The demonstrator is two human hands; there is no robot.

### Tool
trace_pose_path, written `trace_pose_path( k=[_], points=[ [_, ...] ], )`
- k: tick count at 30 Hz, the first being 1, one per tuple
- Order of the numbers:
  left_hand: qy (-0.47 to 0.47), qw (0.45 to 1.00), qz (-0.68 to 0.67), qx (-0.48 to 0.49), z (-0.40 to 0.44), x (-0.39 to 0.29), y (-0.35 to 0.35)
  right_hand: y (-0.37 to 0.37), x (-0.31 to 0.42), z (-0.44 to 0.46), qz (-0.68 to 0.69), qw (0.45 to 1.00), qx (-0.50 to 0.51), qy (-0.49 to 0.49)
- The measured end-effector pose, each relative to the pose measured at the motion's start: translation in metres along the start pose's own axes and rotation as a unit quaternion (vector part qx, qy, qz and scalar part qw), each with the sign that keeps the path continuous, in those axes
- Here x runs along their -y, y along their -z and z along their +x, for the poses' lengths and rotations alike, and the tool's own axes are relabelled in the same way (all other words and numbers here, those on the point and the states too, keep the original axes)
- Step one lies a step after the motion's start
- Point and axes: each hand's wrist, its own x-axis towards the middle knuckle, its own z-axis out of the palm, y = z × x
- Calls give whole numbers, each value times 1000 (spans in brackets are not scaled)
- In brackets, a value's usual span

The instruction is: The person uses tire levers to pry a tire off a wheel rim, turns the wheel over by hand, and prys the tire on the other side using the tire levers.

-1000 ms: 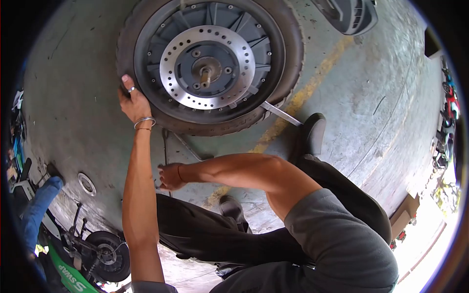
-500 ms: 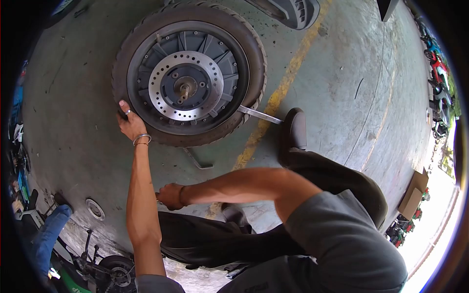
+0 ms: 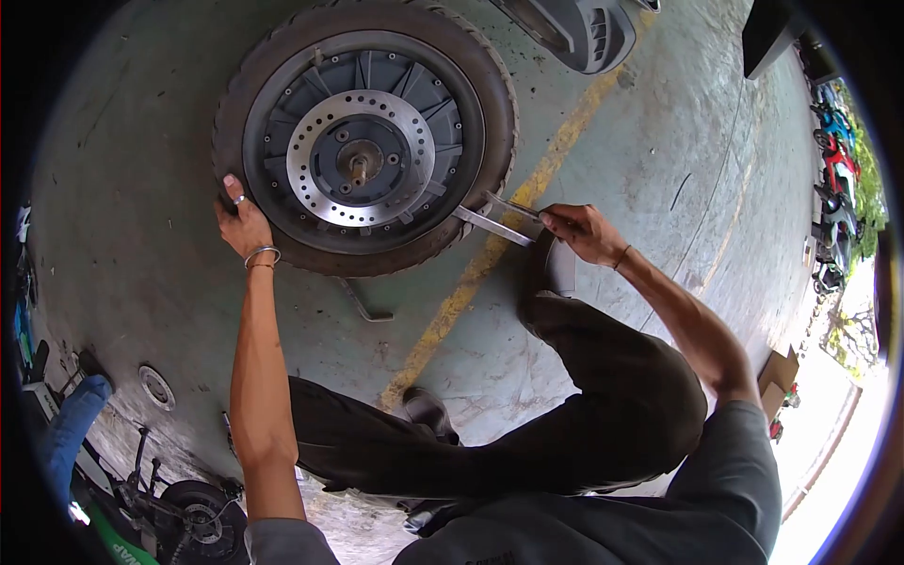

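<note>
You wore a dark grey short-sleeved shirt (image 3: pixel 603 529) with small, unreadable lettering (image 3: pixel 490 558), dark trousers (image 3: pixel 612 414), dark closed shoes (image 3: pixel 430 412), a ring (image 3: pixel 239 200) on your left hand (image 3: pixel 244 224), a silvery bangle (image 3: pixel 263 252) above a thin bracelet (image 3: pixel 261 266), and a thin band (image 3: pixel 622 257) by your right hand (image 3: pixel 586 235).

Left hand (image 3: pixel 245 224) on tire (image 3: pixel 377 261) | right hand (image 3: pixel 586 234) grips metal tool (image 3: pixel 514 206) | flat bar (image 3: pixel 493 226) alongside

The wheel (image 3: pixel 363 141) is lying flat on the floor (image 3: pixel 603 160), drilled disc (image 3: pixel 306 155) up. A flat bar (image 3: pixel 494 226) and slimmer bar (image 3: pixel 515 206) are angling off its tyre (image 3: pixel 501 141).
</note>
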Motion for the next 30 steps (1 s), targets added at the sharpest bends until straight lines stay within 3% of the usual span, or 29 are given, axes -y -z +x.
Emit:
trace_pose_path(
  k=[5,8,15,18,24,30],
  points=[
    [-2,1000,-8,2,-2,-3,-1,-35,-35,23,58,997,-20,-37],
    [-81,996,-8,-30,1,6,-6,-46,-37,26,76,996,-42,-19],
    [-64,998,10,-16,4,14,-8,-32,-29,40,46,999,-25,-7],
    [-56,998,1,-4,3,11,-8,-28,-50,60,99,994,32,37],
    [-50,999,2,-13,5,14,-15,-31,-72,93,128,982,32,137],
    [-30,999,10,-16,9,24,-11,-33,-71,88,132,986,46,92]
  ],
)
